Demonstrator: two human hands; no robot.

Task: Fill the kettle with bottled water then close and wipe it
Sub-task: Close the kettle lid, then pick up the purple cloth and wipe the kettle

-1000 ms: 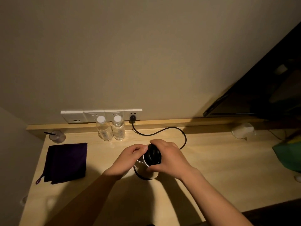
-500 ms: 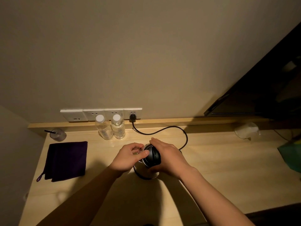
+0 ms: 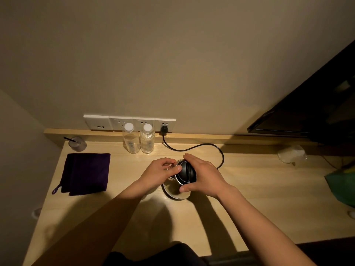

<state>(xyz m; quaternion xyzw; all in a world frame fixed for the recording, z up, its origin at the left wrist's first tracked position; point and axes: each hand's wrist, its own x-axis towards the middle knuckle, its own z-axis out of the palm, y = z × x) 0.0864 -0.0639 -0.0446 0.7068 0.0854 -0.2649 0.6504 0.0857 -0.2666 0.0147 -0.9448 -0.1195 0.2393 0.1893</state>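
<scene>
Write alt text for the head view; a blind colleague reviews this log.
Both hands, left hand and right hand, grip a kettle on a wooden desk. Behind stand two capped water bottles; a purple cloth lies left.

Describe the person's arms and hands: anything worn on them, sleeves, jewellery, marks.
Both forearms are bare up to the frame's edge; no sleeves show. The left hand and right hand wear no gloves, and no rings, watch or bracelet are visible. The dim, warm light would hide small marks.
</scene>
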